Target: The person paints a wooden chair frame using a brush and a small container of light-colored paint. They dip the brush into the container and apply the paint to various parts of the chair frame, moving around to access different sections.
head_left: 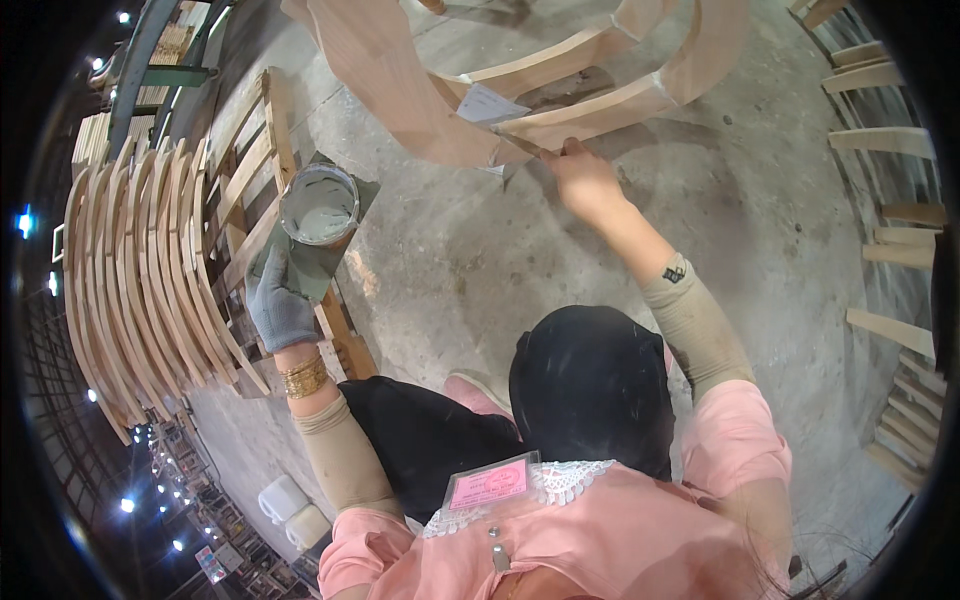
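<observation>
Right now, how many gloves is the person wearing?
1: a grey glove on the left hand, holding the board under the paste tub. The right hand is bare.

The frame (pixel 560 110) at twelve o'clock is bare, pale, smooth matt wood. At ten o'clock the tin (pixel 319 205) looks like dull metal holding grey paste, held on a flat board by the left hand (pixel 277 300) in a grey knit cloth glove. The floor (pixel 760 240) is rough, stained concrete.

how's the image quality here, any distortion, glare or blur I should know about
Head view: strong fisheye bending, so the stacked curved wood pieces at left bow toward the black rim; small ceiling lights flare at the left edge; the middle is evenly lit, with the gloved left hand and bare right hand fairly sharp.
</observation>
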The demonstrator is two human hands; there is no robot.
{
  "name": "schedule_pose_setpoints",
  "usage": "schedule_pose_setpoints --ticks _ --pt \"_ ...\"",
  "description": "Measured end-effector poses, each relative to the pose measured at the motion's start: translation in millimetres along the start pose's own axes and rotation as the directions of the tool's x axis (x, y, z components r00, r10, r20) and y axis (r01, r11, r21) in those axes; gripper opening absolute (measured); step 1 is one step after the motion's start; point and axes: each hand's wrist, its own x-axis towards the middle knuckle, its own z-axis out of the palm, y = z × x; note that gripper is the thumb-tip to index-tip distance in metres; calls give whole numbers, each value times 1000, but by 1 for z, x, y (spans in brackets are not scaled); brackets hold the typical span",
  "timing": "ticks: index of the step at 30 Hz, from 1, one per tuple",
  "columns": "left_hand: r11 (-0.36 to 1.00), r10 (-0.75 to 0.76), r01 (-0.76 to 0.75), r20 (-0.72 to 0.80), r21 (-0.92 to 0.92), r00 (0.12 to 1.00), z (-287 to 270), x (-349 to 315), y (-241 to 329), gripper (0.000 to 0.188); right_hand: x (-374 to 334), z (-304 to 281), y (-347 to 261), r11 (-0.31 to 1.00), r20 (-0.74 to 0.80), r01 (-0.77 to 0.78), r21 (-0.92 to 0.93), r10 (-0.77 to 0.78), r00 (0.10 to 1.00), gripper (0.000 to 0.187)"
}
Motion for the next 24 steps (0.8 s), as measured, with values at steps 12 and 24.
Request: schedule_pose_setpoints --ticks 12,24 --pt "983 -84 83 -2 -163 996 4 6 -3 23 -2 -12 2 990 -119 54 128 -39 992 33" --pt "953 -163 156 -5 -259 987 3 5 3 23 3 -20 2 995 -92 68 67 -62 994 29"
